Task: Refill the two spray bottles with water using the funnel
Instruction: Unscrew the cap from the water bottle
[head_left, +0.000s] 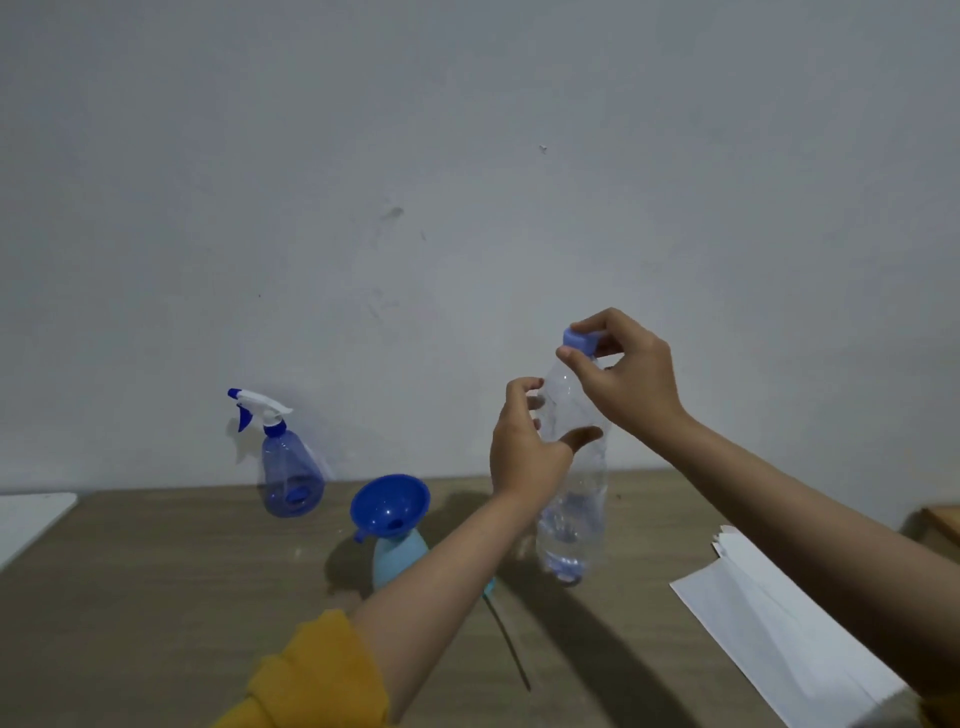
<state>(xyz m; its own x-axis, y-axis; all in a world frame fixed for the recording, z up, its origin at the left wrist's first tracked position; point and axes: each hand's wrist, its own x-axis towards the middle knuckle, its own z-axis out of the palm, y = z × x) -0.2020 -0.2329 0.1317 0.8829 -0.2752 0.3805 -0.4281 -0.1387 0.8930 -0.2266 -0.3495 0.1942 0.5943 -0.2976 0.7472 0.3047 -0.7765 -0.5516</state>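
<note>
While my left hand (524, 452) wrapped around the upper body of a clear plastic water bottle (574, 467), thumb on the near side and fingers curled behind, my right hand (623, 374) pinched the bottle's pale blue cap (581, 340) between thumb and fingertips. I held the bottle upright and raised above the wooden table (156, 597); some water seemed to sit in its lower part, though how much I could not tell.

I take the dark blue funnel (389, 506) as the landmark. It stood already seated in the open neck of a light blue bottle (397, 561), which I took to be one of the two spray bottles, its spray head off. My left forearm crossed just in front of that bottle and hid part of it. Behind the funnel and to its left, near the wall, stood the other spray bottle (288, 467), translucent blue, with its white and blue trigger head (260, 408) still on. To the funnel's right, past the water bottle, lay white sheets of paper (779, 623).

By my judgement, the task was at an early stage: the funnel was in place, but the cap was still on the water bottle, so no pouring was under way. Whether the light blue bottle held any water I could not see. The translucent bottle looked nearly empty and still needed opening and filling.
</note>
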